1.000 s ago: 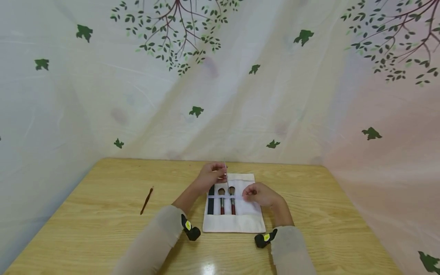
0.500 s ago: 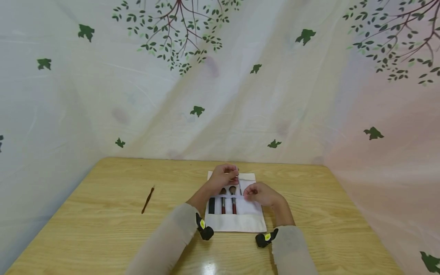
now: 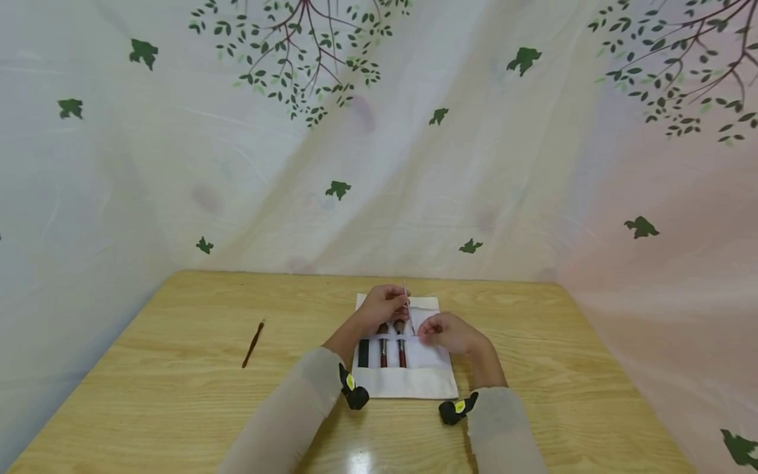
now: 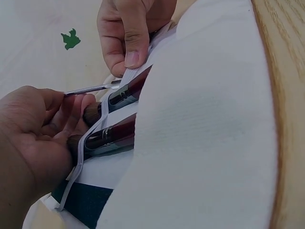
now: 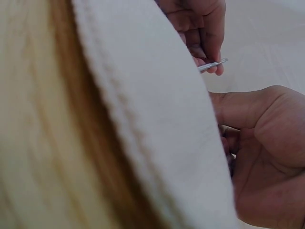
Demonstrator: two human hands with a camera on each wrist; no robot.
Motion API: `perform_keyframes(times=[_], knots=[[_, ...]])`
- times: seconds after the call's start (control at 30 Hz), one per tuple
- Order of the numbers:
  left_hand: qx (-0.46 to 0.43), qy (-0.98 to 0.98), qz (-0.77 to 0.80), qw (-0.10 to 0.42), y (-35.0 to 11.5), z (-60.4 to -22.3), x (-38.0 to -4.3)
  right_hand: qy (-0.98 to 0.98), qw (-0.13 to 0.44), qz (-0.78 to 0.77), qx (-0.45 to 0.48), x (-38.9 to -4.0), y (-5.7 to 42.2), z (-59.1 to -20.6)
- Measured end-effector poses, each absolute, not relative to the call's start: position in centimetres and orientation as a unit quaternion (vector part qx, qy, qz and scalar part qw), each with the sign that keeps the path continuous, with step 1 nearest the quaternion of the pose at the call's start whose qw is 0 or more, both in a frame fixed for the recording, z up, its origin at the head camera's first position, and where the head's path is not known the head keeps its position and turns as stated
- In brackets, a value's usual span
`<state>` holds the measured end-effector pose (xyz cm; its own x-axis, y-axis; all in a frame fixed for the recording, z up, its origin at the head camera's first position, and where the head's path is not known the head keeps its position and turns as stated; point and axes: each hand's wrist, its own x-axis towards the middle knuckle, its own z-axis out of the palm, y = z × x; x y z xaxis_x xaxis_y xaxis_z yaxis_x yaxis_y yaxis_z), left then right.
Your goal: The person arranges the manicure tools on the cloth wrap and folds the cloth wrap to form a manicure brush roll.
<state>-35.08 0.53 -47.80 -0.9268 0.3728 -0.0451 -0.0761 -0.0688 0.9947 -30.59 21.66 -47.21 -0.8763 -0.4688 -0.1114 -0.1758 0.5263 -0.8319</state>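
Observation:
A white cloth brush roll [image 3: 408,384] lies opened flat on the table, with an elastic band [image 4: 90,131] across it. My left hand [image 3: 383,309] pinches a slim silver metal rod with a flattened tip [image 4: 90,89], tilted over the roll. Its lower end reaches the band, close to the fingers of my right hand [image 3: 447,334]. With thumb and fingers, that right hand pinches the elastic band, as the left wrist view shows. Two soft-haired brushes with dark red handles [image 4: 125,132] sit under the band, ends tucked into the pocket. Left of them is a dark flat strip [image 3: 364,353].
A slender brown tool with a thin pale tip [image 3: 253,343] lies on the wooden table [image 3: 160,395] to the left. Behind the table hangs a pale curtain [image 3: 266,164] printed with leaves and branches.
My left hand has moved right with the metal rod, from above the brushes toward the right hand, and the rod's tip now reaches the band. The right hand stays at the band.

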Motion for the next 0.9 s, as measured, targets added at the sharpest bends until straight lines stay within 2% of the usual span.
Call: perform_keyframes(times=[0.9], knots=[[0.172, 0.708, 0.67, 0.147, 0.4, -48.05, -35.1, 0.857, 0.17, -0.451, -0.182, -30.77, 21.57, -47.22]])
